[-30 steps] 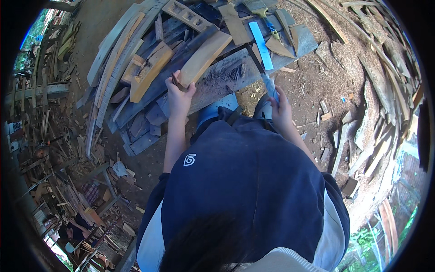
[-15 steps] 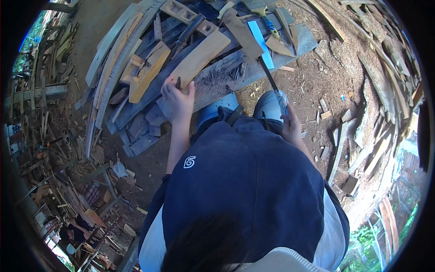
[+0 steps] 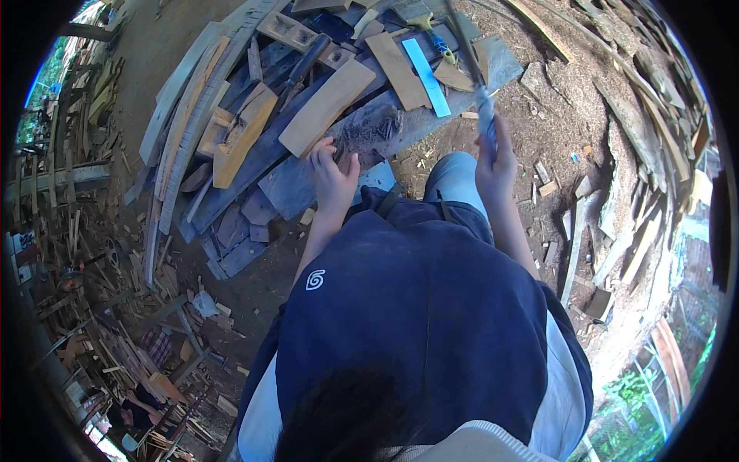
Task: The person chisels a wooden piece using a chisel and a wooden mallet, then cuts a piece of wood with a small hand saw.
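1. Landmark: we take the curved block point(image 3: 327, 108), a pale piece of wood lying flat, as our reference for all places below.
2. Left hand point(image 3: 331, 173): at the near end of the curved block, fingertips apparently touching its edge, fingers loosely bent and thumb apart. We cannot tell whether anything small sits in the palm.
3. Right hand point(image 3: 496, 158): to the right of the curved block and well apart from it, closed round the pale wrapped handle of a long, dark tool point(image 3: 485, 112). The tool points away from the body; its exact kind we cannot tell.
4. Handling: we judge that the curved block calls for a firmer hold, palm down, with the left fingers kept out of the tool's path. We also advise a straight right wrist and loose pieces kept from underneath.
5. Surface: the curved block lies on grey boards point(image 3: 504, 65), uneven and crowded. To its right we note a flat board point(image 3: 396, 69), a blue strip point(image 3: 426, 77) and a brush point(image 3: 439, 42); to its left, a yellow block point(image 3: 245, 138).
6. Room: right of the curved block, wood chips litter the ground point(image 3: 531, 115), with rough slabs point(image 3: 616, 192) farther out.
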Available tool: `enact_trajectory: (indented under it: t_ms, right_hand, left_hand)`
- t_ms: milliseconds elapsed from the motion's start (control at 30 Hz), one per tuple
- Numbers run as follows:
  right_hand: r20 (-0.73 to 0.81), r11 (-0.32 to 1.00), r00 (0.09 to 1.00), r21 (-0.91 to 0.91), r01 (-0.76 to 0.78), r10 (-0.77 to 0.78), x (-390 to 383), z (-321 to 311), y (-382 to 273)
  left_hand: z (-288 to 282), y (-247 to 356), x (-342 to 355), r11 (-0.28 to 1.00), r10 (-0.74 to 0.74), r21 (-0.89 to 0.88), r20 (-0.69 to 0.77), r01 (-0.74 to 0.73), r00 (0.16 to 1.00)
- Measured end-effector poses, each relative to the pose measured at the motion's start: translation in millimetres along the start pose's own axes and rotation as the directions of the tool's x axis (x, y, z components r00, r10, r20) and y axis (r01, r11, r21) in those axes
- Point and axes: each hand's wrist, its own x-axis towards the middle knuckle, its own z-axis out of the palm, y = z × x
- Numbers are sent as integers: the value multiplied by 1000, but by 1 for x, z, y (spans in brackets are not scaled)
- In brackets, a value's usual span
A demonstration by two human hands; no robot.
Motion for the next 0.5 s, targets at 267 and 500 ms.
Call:
enact_trajectory:
  t_ms: [267,500]
  right_hand:
    - [609,991,788,131,15,-92,-62,5,3]
    - [755,980,646,193,-57,-111,-59,-13,16]
  left_hand:
    - [-1,-10,-22,976,-124,-184,-30,116,992]
    - [2,7,-16,972,-22,-231,114,48,993]
